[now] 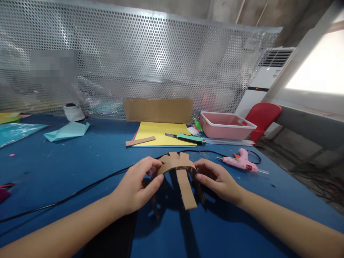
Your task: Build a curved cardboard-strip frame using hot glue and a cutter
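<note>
Head view: the curved cardboard piece (177, 164) is on the near side of the yellow paper (161, 130), one strip sloping toward the person. The left hand (135, 188) pinches its left end between thumb and fingers; the right hand (220, 181) has a similar narrow pinch on the right end. Concern: uneven squeezing could, I judge, crease the bend or part a joint. Between paper and piece runs a black cord (102, 178); snagging it might disturb the pink glue gun (243, 161), right of the paper. The cutter (189, 138) lies on the paper, blade exposed; careless reaching risks a cut.
</note>
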Motion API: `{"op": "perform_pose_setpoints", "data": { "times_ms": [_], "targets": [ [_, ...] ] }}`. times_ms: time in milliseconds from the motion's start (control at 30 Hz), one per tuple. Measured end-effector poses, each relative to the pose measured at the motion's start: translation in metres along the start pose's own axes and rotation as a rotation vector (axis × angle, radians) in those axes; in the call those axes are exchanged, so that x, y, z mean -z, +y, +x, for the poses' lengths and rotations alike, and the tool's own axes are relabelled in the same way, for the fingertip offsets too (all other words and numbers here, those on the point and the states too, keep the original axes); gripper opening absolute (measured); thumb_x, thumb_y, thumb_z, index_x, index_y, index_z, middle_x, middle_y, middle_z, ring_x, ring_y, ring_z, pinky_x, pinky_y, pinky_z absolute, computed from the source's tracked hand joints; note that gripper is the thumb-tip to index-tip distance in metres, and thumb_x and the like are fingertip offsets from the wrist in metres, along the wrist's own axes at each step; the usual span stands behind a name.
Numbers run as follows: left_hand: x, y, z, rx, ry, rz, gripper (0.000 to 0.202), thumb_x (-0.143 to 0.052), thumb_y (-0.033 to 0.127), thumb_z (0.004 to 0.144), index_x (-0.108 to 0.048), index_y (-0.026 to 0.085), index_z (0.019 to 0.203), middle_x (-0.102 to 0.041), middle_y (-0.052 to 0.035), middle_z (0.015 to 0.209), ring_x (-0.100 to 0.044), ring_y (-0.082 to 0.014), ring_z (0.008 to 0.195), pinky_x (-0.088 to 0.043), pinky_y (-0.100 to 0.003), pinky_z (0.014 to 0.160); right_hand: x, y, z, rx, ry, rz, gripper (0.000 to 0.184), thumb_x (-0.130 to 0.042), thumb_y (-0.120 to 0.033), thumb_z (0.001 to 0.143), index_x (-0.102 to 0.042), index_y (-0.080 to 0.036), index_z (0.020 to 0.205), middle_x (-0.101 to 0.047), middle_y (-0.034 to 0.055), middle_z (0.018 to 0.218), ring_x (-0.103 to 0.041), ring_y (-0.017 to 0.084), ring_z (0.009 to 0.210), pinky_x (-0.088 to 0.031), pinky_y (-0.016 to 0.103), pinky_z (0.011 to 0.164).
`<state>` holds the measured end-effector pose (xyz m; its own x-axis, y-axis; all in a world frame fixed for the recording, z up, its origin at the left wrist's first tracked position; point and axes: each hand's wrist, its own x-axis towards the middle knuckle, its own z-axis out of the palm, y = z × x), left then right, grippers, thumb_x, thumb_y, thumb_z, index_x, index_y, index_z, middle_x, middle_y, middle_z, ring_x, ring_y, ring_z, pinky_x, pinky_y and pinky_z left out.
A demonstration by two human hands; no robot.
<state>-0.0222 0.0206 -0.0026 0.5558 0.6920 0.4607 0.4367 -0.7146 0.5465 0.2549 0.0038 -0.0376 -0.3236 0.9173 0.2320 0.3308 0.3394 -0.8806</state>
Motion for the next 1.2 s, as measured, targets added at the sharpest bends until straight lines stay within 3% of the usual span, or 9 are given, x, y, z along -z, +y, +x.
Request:
{"op": "perform_pose_setpoints", "data": {
  "times_ms": [267,533,667,767,833,867,933,1067,1200],
  "targets": [
    [0.001,0.004,0.004,0.033,-0.034,0.006,0.011,-0.049,0.029,0.087,-0.054,0.019,0.083,-0.059,0.0011,0.074,-0.054,-0.013,0.064,-0.045,-0.025,0.059,0.002,-0.004,-0.001,-0.003,-0.029,-0.029,0.034,-0.056,-0.05,0.086,-0.058,-0.02,0.103,-0.063,0.0052,0.083,-0.059,0.017,0.072,-0.049,0.032,0.066],
    [-0.001,0.003,0.001,0.053,-0.018,-0.011,0.013,-0.05,0.031,0.086,-0.056,0.019,0.086,-0.062,0.0003,0.075,-0.057,-0.0135,0.064,-0.048,-0.025,0.058,0.001,-0.003,-0.001,-0.07,-0.027,0.067,0.034,-0.061,-0.049,0.083,-0.059,-0.021,0.103,-0.063,0.0033,0.082,-0.058,0.016,0.071,-0.05,0.031,0.066],
    [0.005,0.005,0.003,0.052,0.109,-0.038,0.021,-0.051,0.032,0.088,-0.058,0.02,0.104,-0.066,-0.0042,0.09,-0.063,-0.0162,0.076,-0.053,-0.029,0.069,0.001,-0.012,0.002,-0.145,0.022,0.203,0.035,-0.065,-0.049,0.08,-0.059,-0.021,0.101,-0.062,0.0009,0.075,-0.056,0.012,0.063,-0.049,0.027,0.06],
    [0.026,-0.004,0.02,0.119,0.271,-0.062,0.027,-0.048,0.037,0.09,-0.057,0.018,0.108,-0.065,-0.0085,0.103,-0.063,-0.0193,0.09,-0.053,-0.032,0.078,0.007,-0.019,0.015,-0.103,0.088,0.143,0.034,-0.065,-0.048,0.08,-0.06,-0.02,0.099,-0.063,0.0016,0.076,-0.056,0.012,0.06,-0.049,0.027,0.057],
    [0.044,-0.02,0.038,0.22,0.322,0.031,0.032,-0.045,0.043,0.09,-0.057,0.017,0.104,-0.065,-0.0086,0.099,-0.063,-0.0205,0.088,-0.052,-0.033,0.079,0.014,-0.022,0.031,-0.037,0.131,0.07,0.033,-0.063,-0.048,0.081,-0.058,-0.02,0.098,-0.063,0.0018,0.076,-0.057,0.012,0.06,-0.05,0.028,0.057],
    [0.053,-0.031,0.048,0.26,0.295,0.127,0.034,-0.046,0.045,0.088,-0.058,0.017,0.102,-0.066,-0.009,0.101,-0.062,-0.0218,0.091,-0.052,-0.033,0.081,0.018,-0.022,0.041,-0.005,0.148,0.045,0.033,-0.062,-0.048,0.081,-0.057,-0.02,0.097,-0.063,0.0018,0.076,-0.059,0.013,0.061,-0.051,0.029,0.059],
    [0.068,-0.057,0.066,0.343,0.102,0.379,0.037,-0.042,0.044,0.086,-0.057,0.017,0.106,-0.065,-0.0102,0.111,-0.061,-0.0241,0.103,-0.05,-0.034,0.087,0.023,-0.019,0.063,0.038,0.17,0.015,0.033,-0.059,-0.049,0.082,-0.055,-0.021,0.098,-0.064,0.0017,0.078,-0.061,0.014,0.064,-0.053,0.031,0.062],
    [0.078,-0.103,0.089,0.414,-0.063,0.485,0.042,-0.053,0.043,0.075,-0.062,0.015,0.105,-0.066,-0.0144,0.116,-0.059,-0.0319,0.111,-0.044,-0.039,0.094,0.024,-0.006,0.104,0.082,0.194,-0.089,0.028,-0.057,-0.042,0.083,-0.053,-0.02,0.101,-0.064,0.0027,0.08,-0.062,0.016,0.07,-0.054,0.034,0.069],
    [0.073,-0.123,0.092,0.49,-0.2,0.488,0.032,-0.064,0.041,0.063,-0.068,0.02,0.086,-0.073,-0.0094,0.096,-0.066,-0.0296,0.093,-0.048,-0.033,0.08,0.013,0.011,0.13,0.07,0.184,-0.245,0.02,-0.055,-0.031,0.083,-0.056,-0.019,0.099,-0.066,0.0056,0.083,-0.063,0.019,0.073,-0.053,0.035,0.07]
  ]
}}
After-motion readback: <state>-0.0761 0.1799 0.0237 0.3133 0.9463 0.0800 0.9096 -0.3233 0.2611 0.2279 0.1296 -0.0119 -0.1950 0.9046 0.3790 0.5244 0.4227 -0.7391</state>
